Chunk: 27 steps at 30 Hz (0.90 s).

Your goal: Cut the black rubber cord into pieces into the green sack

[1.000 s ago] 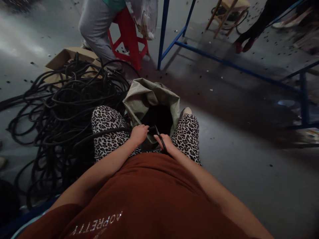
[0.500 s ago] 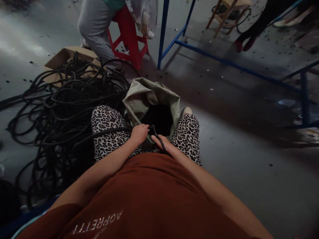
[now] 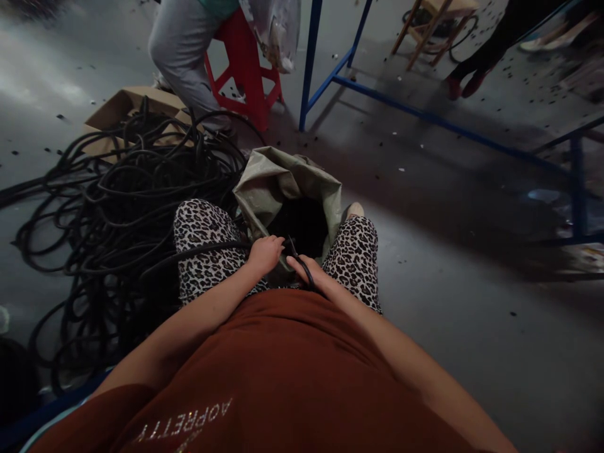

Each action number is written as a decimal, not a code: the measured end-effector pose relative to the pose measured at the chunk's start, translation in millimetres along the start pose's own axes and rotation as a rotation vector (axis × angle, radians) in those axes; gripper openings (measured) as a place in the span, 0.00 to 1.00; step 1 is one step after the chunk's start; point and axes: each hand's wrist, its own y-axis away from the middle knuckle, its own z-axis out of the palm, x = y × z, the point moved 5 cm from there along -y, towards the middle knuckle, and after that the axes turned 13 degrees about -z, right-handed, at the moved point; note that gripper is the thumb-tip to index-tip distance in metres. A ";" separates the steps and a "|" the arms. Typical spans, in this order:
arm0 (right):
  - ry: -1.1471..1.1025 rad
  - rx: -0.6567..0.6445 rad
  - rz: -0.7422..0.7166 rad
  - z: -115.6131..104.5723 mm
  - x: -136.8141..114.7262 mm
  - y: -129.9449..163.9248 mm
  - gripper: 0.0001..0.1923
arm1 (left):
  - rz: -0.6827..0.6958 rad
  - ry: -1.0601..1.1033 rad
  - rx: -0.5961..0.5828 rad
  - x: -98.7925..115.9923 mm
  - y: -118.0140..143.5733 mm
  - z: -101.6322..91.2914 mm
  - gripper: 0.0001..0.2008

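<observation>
Seated, the person works in the lap, between knees clad in leopard-print trousers. The left hand is curled tight around a black cable, which runs off to nine o'clock across the left thigh. The right hand is closed through the handles of dark scissors, whose blades point toward twelve o'clock, right at the cable's end beside the left fingers. Whether the blades are parted is lost in the dim light.

To my eye a clean snip wants the cable held taut and short, fingers kept back from the blades, and the cut made over the sack's mouth.

That sack, at twelve o'clock just beyond the hands, is woven, pale green, crumpled and slack, its rim folded open around a dark hollow. At ten o'clock lies a big tangle of cable, matte, rubbery, round in section, in loose loops on the smooth grey floor, partly over flattened brown cardboard. Farther off, another person's grey-trousered leg stands by a red plastic stool, and a blue metal frame stretches toward two o'clock.
</observation>
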 end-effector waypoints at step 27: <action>-0.080 0.007 0.044 2.4 -1.1 1.9 0.18 | 0.012 0.025 -0.036 3.9 0.7 -0.4 0.16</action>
